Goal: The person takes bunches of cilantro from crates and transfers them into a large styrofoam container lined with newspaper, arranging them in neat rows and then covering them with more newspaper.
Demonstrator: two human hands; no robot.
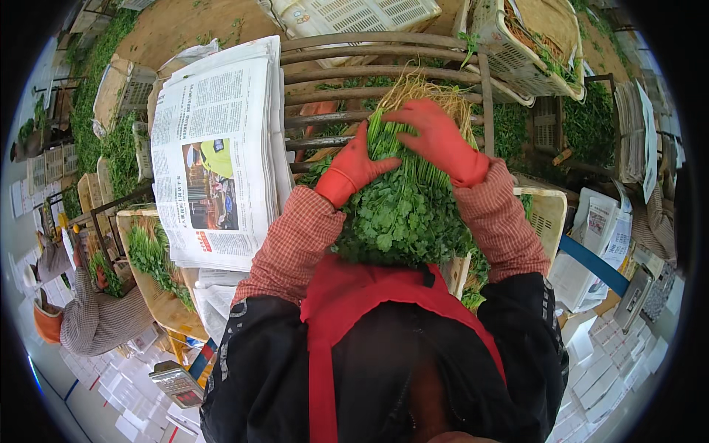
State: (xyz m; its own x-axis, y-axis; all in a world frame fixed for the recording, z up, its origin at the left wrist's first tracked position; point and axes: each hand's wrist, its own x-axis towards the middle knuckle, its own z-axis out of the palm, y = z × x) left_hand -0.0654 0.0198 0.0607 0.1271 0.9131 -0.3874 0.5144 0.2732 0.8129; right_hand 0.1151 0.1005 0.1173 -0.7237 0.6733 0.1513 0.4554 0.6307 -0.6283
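Observation:
A thick bunch of fresh coriander (407, 216) lies before me, its leafy tops towards my body and its pale roots (437, 88) pointing away. My left hand (357, 169), in a red rubber glove, cups the left side of the stems, thumb laid across the front. From the right, my right hand (429, 135), gloved alike, wraps the stems higher up near the roots, finger and thumb spread over them. The other fingers of both hands are largely hidden. Beneath the bunch is a slatted metal rack (327, 98).
A stack of newspapers (221, 149) covers the rack's left side. Plastic crates stand around: one with greens (130, 232) at left, one behind my right forearm (548, 216), another (498, 50) beyond. A digital scale (177, 382) sits lower left. A co-worker (99, 315) handles greens at far left.

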